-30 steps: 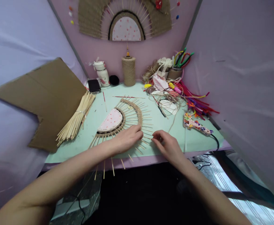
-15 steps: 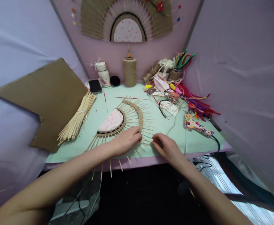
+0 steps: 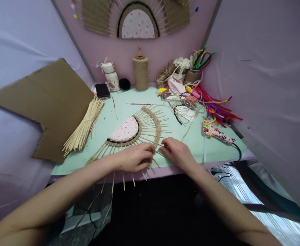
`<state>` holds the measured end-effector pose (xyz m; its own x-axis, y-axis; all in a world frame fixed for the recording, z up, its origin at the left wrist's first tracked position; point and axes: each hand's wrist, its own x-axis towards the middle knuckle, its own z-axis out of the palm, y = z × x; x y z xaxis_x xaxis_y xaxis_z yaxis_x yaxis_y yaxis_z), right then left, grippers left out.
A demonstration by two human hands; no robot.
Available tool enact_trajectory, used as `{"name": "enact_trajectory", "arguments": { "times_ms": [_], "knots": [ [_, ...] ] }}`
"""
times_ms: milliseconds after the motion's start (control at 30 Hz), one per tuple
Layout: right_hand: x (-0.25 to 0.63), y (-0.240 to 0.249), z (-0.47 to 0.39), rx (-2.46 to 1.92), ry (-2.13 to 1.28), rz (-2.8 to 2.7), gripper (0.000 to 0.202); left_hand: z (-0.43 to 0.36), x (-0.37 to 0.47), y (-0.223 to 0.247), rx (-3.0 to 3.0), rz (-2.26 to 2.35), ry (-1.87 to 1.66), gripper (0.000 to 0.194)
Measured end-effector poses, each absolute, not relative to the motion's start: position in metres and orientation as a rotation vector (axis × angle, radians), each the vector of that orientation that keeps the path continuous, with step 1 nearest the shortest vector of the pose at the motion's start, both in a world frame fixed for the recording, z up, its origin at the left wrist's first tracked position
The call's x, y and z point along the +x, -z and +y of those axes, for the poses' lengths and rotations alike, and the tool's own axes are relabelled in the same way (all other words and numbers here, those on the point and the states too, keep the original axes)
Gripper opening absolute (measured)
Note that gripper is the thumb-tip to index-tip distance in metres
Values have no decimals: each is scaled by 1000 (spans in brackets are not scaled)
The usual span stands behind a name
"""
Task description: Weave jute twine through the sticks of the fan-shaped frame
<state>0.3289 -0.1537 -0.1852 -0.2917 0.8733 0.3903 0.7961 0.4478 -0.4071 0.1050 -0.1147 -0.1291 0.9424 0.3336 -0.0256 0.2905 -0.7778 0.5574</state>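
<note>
A half-round fan of thin sticks lies on the table, its pink-dotted white centre edged with black and brown cord. A woven twine band crosses the sticks on the right. My left hand is closed on the fan at the lower end of this band, fingers curled around sticks and weave. Close by on the right, my right hand has its thumb and fingers pinched together at the stick tips. Whatever lies between those fingers is too small to make out. Several stick ends stick out past the table's front edge.
A bundle of sticks and brown cardboard stand left. Behind are a bottle, a phone and a twine spool. Tangled twine, pipe cleaners and a patterned glue gun lie right.
The fan has shifted slightly to the right and turned a little. My right hand has come left, closer to my left hand. The view has tipped slightly downward.
</note>
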Motion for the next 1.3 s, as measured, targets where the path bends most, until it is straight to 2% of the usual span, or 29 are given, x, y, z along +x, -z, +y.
{"name": "enact_trajectory", "arguments": {
  "times_ms": [167,333,567,833,1000,1300],
  "knots": [
    [336,189,-159,-1437,-229,-2119,6,-104,103,123,2407,587,-148,18],
    [335,193,-159,-1450,-182,-2106,9,-98,111,130,2500,735,-175,16],
    [331,194,-149,-1404,-112,-2155,12,-96,118,138,2558,742,-138,31],
    [324,196,-141,-1471,-19,-2095,13,-98,132,140,2470,967,-216,15],
    [326,194,-145,-1543,-37,-2009,12,-107,145,147,2503,1176,-160,29],
    [330,186,-157,-1423,-48,-1907,12,-111,141,142,2502,1228,-184,26]
  ]
}}
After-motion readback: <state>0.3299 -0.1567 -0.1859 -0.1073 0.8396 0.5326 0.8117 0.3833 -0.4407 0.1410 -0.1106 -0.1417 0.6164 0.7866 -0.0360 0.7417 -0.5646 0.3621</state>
